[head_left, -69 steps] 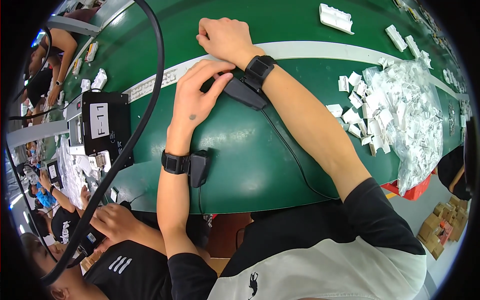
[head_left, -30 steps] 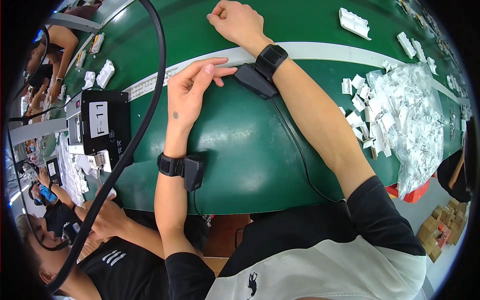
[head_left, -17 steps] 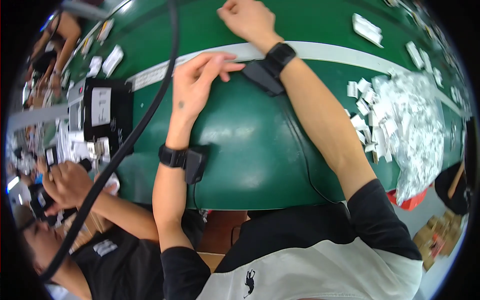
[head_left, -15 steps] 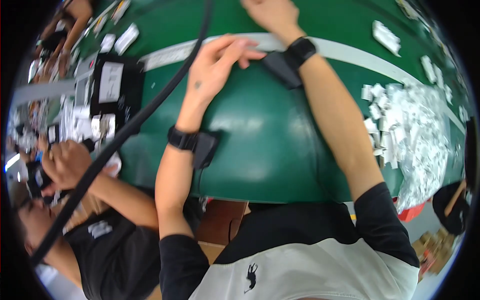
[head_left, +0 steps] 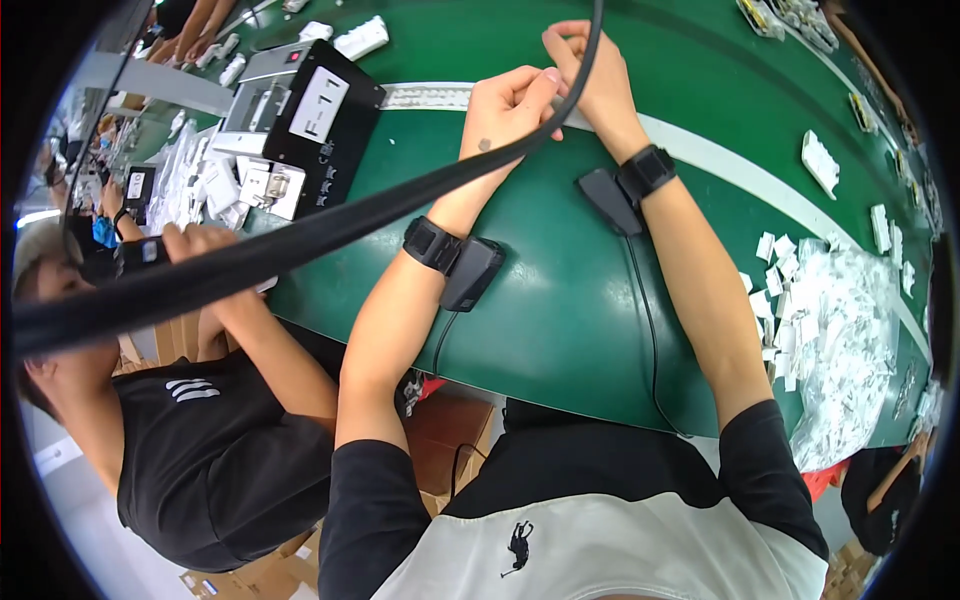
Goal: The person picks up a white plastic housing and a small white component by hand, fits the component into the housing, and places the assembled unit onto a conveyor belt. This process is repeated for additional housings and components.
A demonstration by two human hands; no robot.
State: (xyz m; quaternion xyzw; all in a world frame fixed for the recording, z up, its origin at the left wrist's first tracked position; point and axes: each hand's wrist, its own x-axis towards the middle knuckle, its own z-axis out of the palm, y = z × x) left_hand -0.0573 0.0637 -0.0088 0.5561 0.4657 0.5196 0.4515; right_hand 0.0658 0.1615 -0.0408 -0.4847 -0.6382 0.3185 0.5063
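Note:
My left hand (head_left: 505,110) and my right hand (head_left: 598,88) come together over the white strip on the green table (head_left: 540,300). Thumb and fingers are pinched on the left; whatever they grip is too small or hidden to make out. The right fingers curl in close to the left fingertips, and I cannot make out anything between them. A thick black cable (head_left: 400,210) crosses in front of the fingertips and covers part of them. Each wrist wears a black strap with a black box, the left box (head_left: 473,275) and the right box (head_left: 608,200), with thin wires.
At the left stands a black machine (head_left: 345,140) beside white plastic parts (head_left: 215,185). A person in a black shirt (head_left: 225,440) sits close on my left. To my right lie a clear plastic bag (head_left: 845,340) and small white pieces (head_left: 785,265). A white housing (head_left: 820,163) lies farther off.
The view has shifted, and the black cable now crosses nearer the fingertips. My hands, apart before, have come together, and the left fingers have gone from loosely spread to pinched.

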